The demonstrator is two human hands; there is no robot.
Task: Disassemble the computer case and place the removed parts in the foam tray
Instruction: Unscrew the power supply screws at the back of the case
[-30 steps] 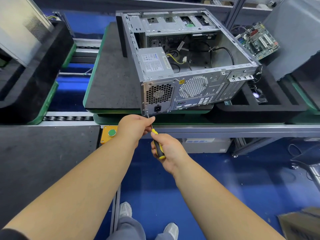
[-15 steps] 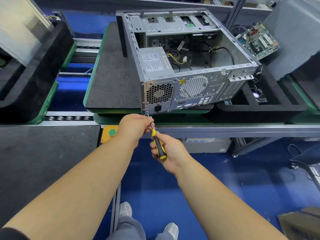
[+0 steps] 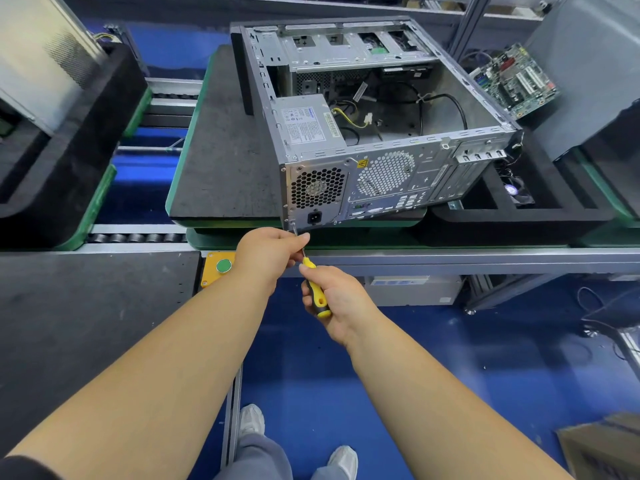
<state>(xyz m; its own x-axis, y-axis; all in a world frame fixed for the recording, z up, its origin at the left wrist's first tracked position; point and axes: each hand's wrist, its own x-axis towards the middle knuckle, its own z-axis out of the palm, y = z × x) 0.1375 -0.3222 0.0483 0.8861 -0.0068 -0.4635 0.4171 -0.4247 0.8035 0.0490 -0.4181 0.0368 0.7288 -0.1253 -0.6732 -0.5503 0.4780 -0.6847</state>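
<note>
Gripping screwdriver (image 3: 317, 292) handle in right hand (image 3: 341, 299); left hand (image 3: 268, 252) pinching shaft, keeping tip at computer case (image 3: 381, 133) lower rear-corner screw; little changing since earlier, screw likely not yet out.

Place: a factory disassembly line is running here.
Signs: a roller conveyor (image 3: 135, 238) is carrying padded pallets (image 3: 221, 161); foam trays (image 3: 519, 216), a loose circuit board (image 3: 516, 81) and a green push-button (image 3: 223, 266) are sitting alongside.

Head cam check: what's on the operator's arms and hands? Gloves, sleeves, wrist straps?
No gloves: left hand and right hand are bare, with no watch, strap or rings visible. Both forearms are uncovered. Only a dark sleeve edge shows on the left arm at the frame's bottom-left corner.
</note>
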